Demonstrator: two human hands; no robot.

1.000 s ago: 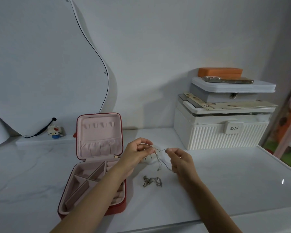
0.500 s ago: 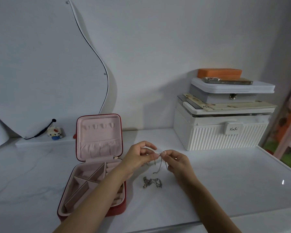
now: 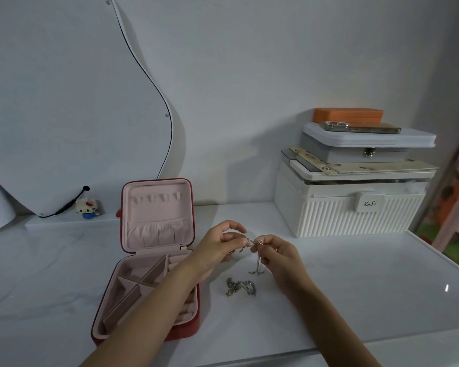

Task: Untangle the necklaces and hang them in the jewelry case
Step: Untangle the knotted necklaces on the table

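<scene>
A thin silver necklace chain (image 3: 257,260) is held up just above a white marble-look tabletop (image 3: 355,300), pinched between two bare hands that meet at their fingertips. The left hand (image 3: 217,247) pinches one end of the chain between thumb and fingers, and the right hand (image 3: 278,256) pinches the other beside it, with a loop of chain hanging down from the right fingers. On the tabletop just below the hands lies a small heap of darker tangled necklaces (image 3: 240,286), apart from the held chain. To the left, touching the left forearm in view, a red jewelry case (image 3: 149,260) stands open; its upright lid has pale pink lining with a row of small hook tabs and a gathered pocket, and its base is split by pink dividers into compartments that look bare, though the arm hides part of them. At the back right is a white ribbed storage box (image 3: 347,215) with a latch reading "KaSi". Stacked on it are flat items, a grey-white clasped box (image 3: 366,147), a phone (image 3: 361,127) and an orange case (image 3: 347,115). At the back left a curved mirror (image 3: 64,102) leans on the wall, with a small toy figure (image 3: 86,207) at its foot.
</scene>
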